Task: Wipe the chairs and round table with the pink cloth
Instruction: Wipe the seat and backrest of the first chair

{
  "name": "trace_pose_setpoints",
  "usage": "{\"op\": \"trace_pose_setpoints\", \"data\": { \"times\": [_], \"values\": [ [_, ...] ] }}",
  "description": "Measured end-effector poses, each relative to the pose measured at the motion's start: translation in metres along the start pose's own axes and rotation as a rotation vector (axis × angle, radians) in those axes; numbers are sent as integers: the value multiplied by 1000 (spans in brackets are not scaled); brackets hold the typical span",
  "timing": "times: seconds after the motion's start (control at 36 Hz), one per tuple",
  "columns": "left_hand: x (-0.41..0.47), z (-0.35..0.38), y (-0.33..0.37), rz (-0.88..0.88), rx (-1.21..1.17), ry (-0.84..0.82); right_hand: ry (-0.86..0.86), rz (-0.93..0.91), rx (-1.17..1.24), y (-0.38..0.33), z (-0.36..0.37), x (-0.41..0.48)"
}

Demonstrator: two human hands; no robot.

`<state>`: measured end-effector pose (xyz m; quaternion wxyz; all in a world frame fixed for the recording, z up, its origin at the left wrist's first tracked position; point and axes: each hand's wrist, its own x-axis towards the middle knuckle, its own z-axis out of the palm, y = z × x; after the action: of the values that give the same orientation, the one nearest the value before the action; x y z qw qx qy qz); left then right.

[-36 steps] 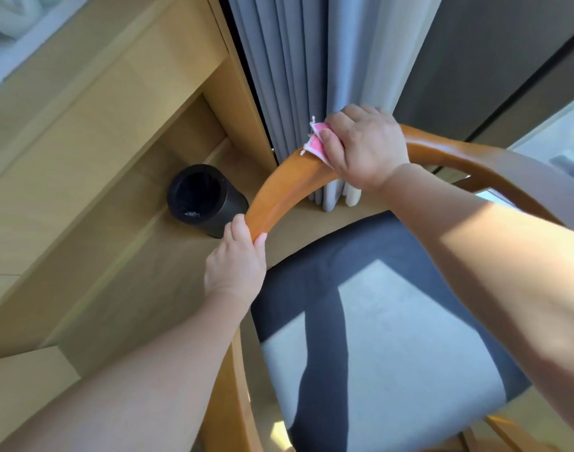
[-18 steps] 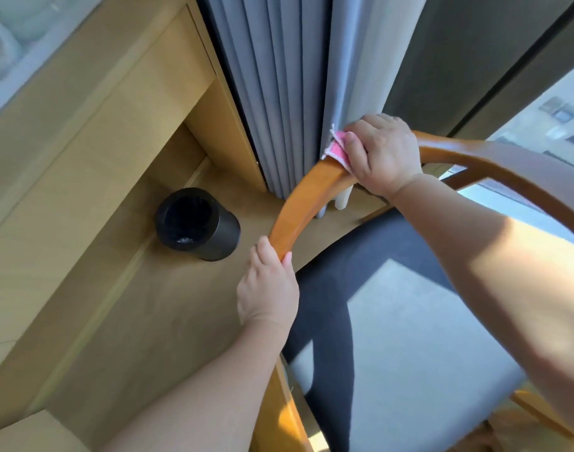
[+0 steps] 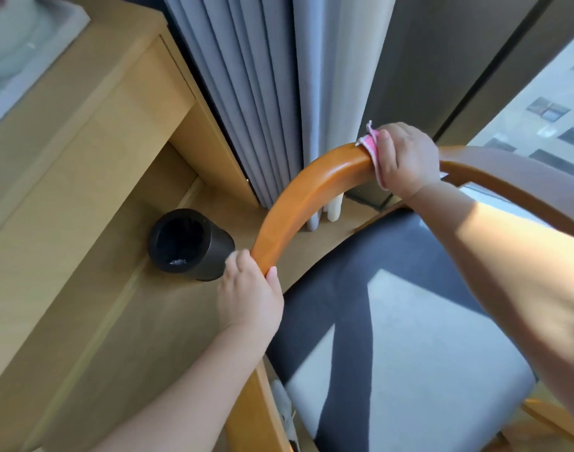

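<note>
Pink cloth (image 3: 371, 147) sat wrapped over the top of the chair's curved wooden rail (image 3: 307, 195), at the crest of the rail's bend, only a pink strip and a frayed whitish corner showing. Right hand (image 3: 406, 158) was clamped around the rail on top of the cloth, fingers curled over it, pressing the cloth to the wood. Left hand (image 3: 250, 296) gripped the rail's lower end, thumb on the seat side of the rail and fingers curled round the outer side. Grey seat cushion (image 3: 416, 347) lay inside the rail's curve and below it, part sunlit, with dark shadow bands across it. A black cylindrical bin (image 3: 189, 244) with a clear liner stood on the wooden floor (image 3: 109, 327) just outside the rail's lower end, near the left hand, not touching the rail. Grey pleated curtain (image 3: 246, 93) and a white curtain (image 3: 339, 76) hung behind the rail, their hems reaching the floor behind its arch. A light wooden cabinet (image 3: 93, 135) stood outside the rail, beyond the bin. A window (image 3: 540, 112) showed behind the rail's far end.
</note>
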<state>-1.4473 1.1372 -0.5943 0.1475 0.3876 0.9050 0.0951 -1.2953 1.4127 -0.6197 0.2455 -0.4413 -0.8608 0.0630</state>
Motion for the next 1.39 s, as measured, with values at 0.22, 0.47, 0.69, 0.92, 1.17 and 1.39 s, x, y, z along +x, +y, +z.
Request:
{"op": "trace_pose_setpoints", "data": {
  "times": [0.22, 0.47, 0.69, 0.92, 1.17, 1.39],
  "values": [
    [84, -20, 108, 468, 114, 113, -144, -130, 134, 4, -18, -5],
    [120, -20, 118, 622, 374, 121, -183, -124, 83, -16, -10, -8],
    [118, -7, 161, 698, 382, 110, -249, -47, -152, 60, -36, -22],
    [121, -8, 155, 707, 390, 109, -326, 9, -290, 80, -54, -28],
    [119, -11, 157, 694, 423, 96, -364, 173, -265, 115, -79, -51],
    [119, -11, 160, 681, 449, 80, -406, 245, -330, 133, -96, -74]
  ]
}}
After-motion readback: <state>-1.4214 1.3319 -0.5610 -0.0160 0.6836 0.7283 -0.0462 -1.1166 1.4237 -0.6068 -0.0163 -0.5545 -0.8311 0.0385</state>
